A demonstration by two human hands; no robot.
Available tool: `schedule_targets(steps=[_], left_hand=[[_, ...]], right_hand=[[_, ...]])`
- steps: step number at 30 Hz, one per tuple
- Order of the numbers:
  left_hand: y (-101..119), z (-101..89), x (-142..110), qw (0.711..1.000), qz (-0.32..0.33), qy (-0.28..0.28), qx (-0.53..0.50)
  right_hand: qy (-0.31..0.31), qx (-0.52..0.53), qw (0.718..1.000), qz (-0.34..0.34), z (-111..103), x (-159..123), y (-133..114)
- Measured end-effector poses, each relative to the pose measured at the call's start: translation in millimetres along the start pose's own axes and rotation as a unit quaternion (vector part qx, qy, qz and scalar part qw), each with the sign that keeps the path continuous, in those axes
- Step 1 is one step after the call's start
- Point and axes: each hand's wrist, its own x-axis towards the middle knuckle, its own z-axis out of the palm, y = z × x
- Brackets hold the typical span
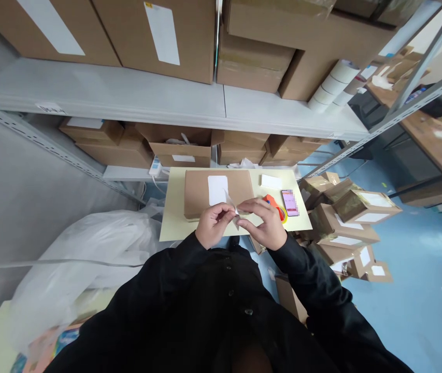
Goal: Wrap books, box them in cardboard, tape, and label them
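My left hand (215, 225) pinches the edge of a thin white label (237, 221) in front of my body. On the other side of it, my right hand (265, 224) grips the same label between thumb and fingers. Just beyond both hands lies a closed brown cardboard box (197, 194) with a larger white label (217, 190) on its top. Right of the box are a small white block (271, 181), an orange tape dispenser (274, 203) with yellow tape, and a phone (290, 202) with a lit pink screen.
These things rest on a pale yellow tabletop (172, 220). Behind it stands a grey metal shelf (189, 98) with cartons and white rolls (333, 85). Taped boxes (347, 223) are piled on the right. A translucent plastic bag (100, 248) bulges on the left.
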Motion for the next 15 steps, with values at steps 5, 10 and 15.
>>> schedule_targets(steps=[5, 10, 15], left_hand=[[-1.8, 0.0, -8.7, 0.998, 0.035, 0.007, 0.06], [-3.8, 0.2, -14.2, 0.991, 0.068, 0.014, 0.114], [-6.8, -0.2, -16.0, 0.987, 0.088, 0.013, 0.135]], right_hand=[[0.013, 0.03, 0.997, 0.075, 6.0, -3.1, -8.6], [0.02, 0.023, 0.996, 0.084, 13.1, -9.6, -8.9], [0.033, -0.009, 0.998, 0.061, 19.5, -13.7, -7.7]])
